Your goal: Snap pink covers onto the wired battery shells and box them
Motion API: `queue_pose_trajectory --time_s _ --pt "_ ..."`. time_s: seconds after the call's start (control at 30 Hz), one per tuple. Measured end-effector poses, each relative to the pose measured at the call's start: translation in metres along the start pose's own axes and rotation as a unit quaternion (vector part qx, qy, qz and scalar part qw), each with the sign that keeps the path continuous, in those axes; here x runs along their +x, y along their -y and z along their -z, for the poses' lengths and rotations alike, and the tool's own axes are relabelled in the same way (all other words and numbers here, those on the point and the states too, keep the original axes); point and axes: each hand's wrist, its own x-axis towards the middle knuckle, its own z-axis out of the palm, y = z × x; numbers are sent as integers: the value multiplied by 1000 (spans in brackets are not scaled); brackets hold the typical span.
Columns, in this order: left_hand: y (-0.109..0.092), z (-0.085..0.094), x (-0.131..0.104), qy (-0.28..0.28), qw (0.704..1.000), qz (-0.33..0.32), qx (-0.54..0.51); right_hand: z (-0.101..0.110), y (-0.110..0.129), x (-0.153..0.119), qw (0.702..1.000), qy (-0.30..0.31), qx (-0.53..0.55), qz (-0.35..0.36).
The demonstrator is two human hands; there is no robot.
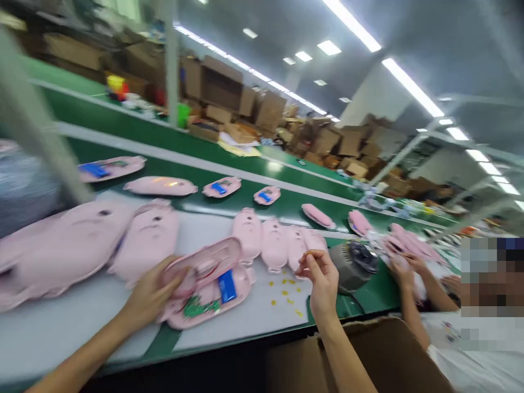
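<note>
My left hand [158, 292] grips a pink plastic shell half [219, 259], its hollow inside facing me and a red wire in it. Just under it lies the matching pink shell half [241, 292], with a green circuit board [200, 307] and a blue battery pack [227, 286]; the two halves overlap. My right hand [323, 278] is raised in a pinch, with a tiny yellow-orange piece [309, 252] at the fingertips. Several small yellow pieces [285, 293] are scattered on the white foam sheet [262, 322] below.
Pink cases [145, 240] line the back of the foam. More shells [223, 187] lie on the green conveyor belt [188, 204]. A grey machine [347, 267] stands right of my right hand, and an open cardboard box [380, 349] below. At right, a co-worker's hands [405, 270] handle pink parts.
</note>
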Motion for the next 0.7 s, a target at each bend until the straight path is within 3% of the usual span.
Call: queue_pose_trajectory --time_s 0.03,0.07,0.13,0.23,0.3,0.37,0.43,0.5,0.7 --pt "-5 -1 0 13 1000 -18 -22 -22 3 -16 989 107 -69 81" --pt "-7 -2 0 20 999 -27 -41 -45 4 -28 956 204 -135 164" --pt "-6 -4 3 25 995 -34 -89 -89 0 -42 857 340 -239 304" --pt "4 -9 4 -4 985 -19 -171 -137 -20 -47 713 443 -335 428" --pt "9 -14 3 -31 974 0 -226 -149 -34 -47 661 477 -362 452" --pt "12 -18 1 -40 963 4 -265 -148 -42 -48 674 480 -365 426" --pt "15 -20 0 -36 960 -8 -279 -143 -43 -51 725 458 -361 366" --pt "16 -22 0 -31 954 -19 -297 -141 -41 -55 756 439 -365 319" --pt "15 -21 -8 -10 923 -13 -385 -157 -36 -70 722 416 -436 341"
